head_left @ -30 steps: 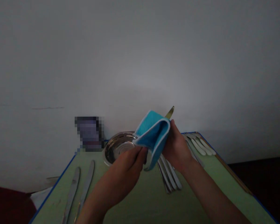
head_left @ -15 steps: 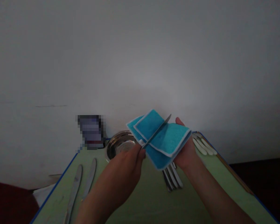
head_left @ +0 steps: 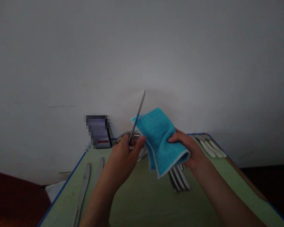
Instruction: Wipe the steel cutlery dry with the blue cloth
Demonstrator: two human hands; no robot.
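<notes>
My left hand (head_left: 125,156) is closed on the handle of a table knife (head_left: 137,115), whose blade points up and slightly right, clear of the cloth. My right hand (head_left: 190,150) grips a folded blue cloth (head_left: 159,137) with a white edge, held just right of the knife. Both hands hover above a green table (head_left: 144,198). A steel bowl (head_left: 140,151) sits behind my left hand, mostly hidden.
Two knives (head_left: 84,186) lie at the table's left. A bunch of cutlery (head_left: 178,178) lies under the cloth, and white-handled cutlery (head_left: 210,146) sits at the far right corner. A small dark object (head_left: 103,138) leans on the grey wall.
The knife came out of the cloth: first wrapped, then lying across the opened cloth, now lifted upright by my left hand. My right hand has folded the cloth down again.
</notes>
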